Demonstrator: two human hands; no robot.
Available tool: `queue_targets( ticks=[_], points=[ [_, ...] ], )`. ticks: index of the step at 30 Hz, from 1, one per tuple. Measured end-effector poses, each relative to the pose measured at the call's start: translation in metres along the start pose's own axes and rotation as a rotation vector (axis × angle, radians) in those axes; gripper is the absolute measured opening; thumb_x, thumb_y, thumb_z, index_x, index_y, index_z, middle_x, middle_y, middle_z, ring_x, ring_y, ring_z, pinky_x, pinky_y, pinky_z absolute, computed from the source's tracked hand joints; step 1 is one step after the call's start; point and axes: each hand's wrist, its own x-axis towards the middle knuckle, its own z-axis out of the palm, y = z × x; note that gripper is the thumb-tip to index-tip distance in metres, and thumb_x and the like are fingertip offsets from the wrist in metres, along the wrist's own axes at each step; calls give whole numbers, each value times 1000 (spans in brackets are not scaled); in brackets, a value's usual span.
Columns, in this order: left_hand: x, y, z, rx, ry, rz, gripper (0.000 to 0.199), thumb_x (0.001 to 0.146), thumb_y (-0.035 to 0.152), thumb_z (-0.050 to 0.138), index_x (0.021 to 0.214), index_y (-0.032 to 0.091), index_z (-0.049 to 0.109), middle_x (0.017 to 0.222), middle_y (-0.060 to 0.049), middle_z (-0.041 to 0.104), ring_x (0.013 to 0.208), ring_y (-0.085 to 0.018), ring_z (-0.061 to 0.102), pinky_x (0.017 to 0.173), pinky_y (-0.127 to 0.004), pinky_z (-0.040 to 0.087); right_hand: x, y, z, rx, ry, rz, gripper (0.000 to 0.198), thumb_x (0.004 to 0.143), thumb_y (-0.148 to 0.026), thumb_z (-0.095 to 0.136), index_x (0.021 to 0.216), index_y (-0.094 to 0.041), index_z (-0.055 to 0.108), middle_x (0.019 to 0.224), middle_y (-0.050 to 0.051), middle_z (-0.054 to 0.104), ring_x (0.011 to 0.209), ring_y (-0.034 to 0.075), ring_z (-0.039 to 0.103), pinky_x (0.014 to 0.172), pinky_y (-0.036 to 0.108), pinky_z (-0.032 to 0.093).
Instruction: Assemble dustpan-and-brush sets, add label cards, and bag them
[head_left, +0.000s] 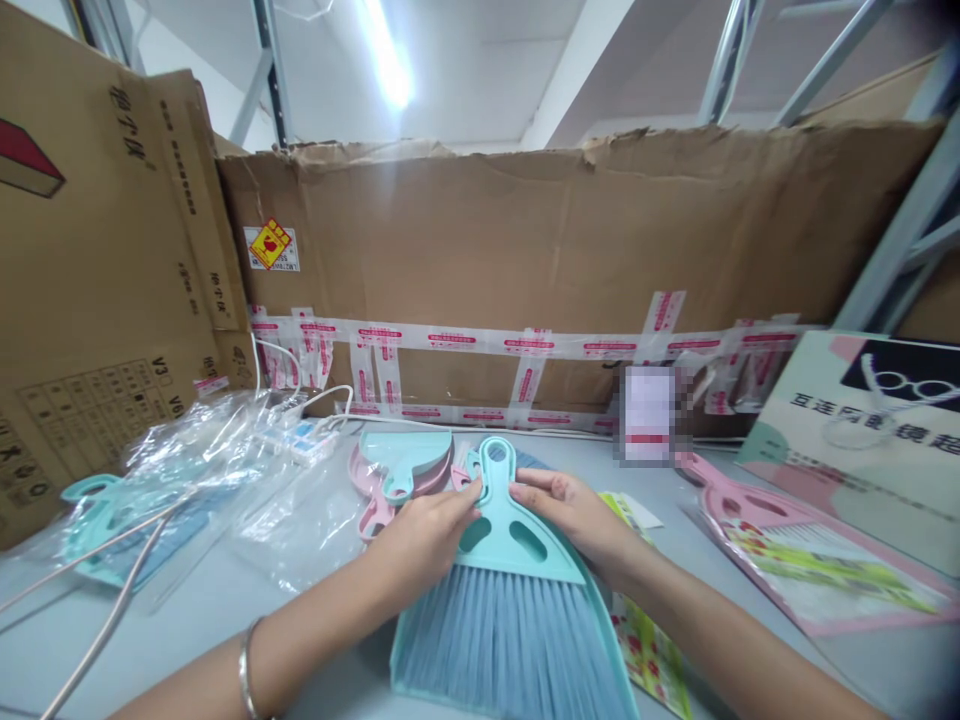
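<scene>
A teal hand brush (514, 540) with pale blue bristles lies on a teal dustpan (405, 660) in front of me. My left hand (424, 530) grips the left side of the brush handle. On the right side of the handle, my right hand (566, 505) rests with its fingers closed on it. Just behind lie stacked teal and pink dustpans (405, 460).
A packaged pink brush set (795, 560) lies at the right, a printed card (652, 640) under my right forearm. Clear plastic bags (225, 470) and a bagged teal set (112, 530) lie left, with white cables (97, 610). Taped cardboard walls (525, 260) close the back.
</scene>
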Motion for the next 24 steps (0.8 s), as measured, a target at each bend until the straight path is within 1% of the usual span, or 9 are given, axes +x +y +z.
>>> queue_targets(
  ticks=[3, 7, 10, 13, 16, 19, 22, 24],
  points=[
    [-1, 0, 3, 92, 35, 42, 34, 80, 21, 50, 113, 23, 60, 90, -9, 70, 78, -23, 66, 69, -30, 50, 0, 2, 2, 56, 53, 22, 46, 59, -48, 71, 91, -14, 67, 69, 4, 68, 58, 12, 60, 57, 24, 46],
    [-2, 0, 4, 142, 53, 75, 34, 79, 18, 51, 111, 22, 61, 84, -10, 71, 69, -22, 66, 61, -28, 50, 1, 4, 4, 21, 123, 9, 47, 56, -50, 72, 86, -14, 68, 65, 3, 66, 56, 12, 58, 54, 23, 44],
    [-3, 0, 6, 142, 39, 73, 35, 79, 16, 49, 112, 21, 61, 83, -11, 71, 67, -22, 66, 59, -28, 50, 0, 4, 7, -17, 154, -7, 44, 56, -49, 72, 82, -14, 68, 62, 1, 65, 54, 12, 56, 52, 23, 42],
    [-4, -2, 8, 131, 55, 72, 36, 78, 16, 50, 111, 22, 61, 81, -10, 71, 66, -22, 66, 57, -28, 49, 0, 2, 9, -53, 192, -17, 38, 52, -44, 75, 75, -15, 69, 58, 0, 64, 53, 12, 55, 50, 23, 41],
    [-4, -3, 9, 174, 50, 64, 35, 78, 16, 51, 110, 22, 61, 81, -11, 71, 65, -23, 66, 56, -28, 49, 0, 2, 10, -93, 218, -16, 34, 52, -43, 75, 71, -15, 68, 55, -2, 63, 52, 12, 54, 50, 22, 40],
    [-3, -2, 8, 217, 8, 81, 35, 79, 14, 49, 111, 20, 60, 84, -12, 71, 67, -24, 66, 58, -29, 50, 0, 4, 8, -86, 189, -19, 34, 56, -44, 73, 72, -14, 67, 55, -2, 62, 51, 10, 53, 49, 21, 39],
    [-3, 0, 6, 219, 42, 141, 30, 79, 14, 49, 106, 21, 61, 79, -9, 71, 63, -21, 66, 56, -26, 49, 0, 6, 5, -11, 105, -14, 38, 61, -46, 69, 80, -14, 66, 61, 0, 64, 54, 10, 55, 52, 21, 41],
    [-2, 2, 5, 244, 56, 159, 25, 80, 15, 48, 100, 21, 62, 72, -7, 70, 59, -19, 65, 54, -24, 48, 0, 7, 4, 19, 65, -3, 40, 62, -46, 69, 84, -13, 65, 64, 0, 65, 55, 10, 56, 53, 21, 42]
  ],
)
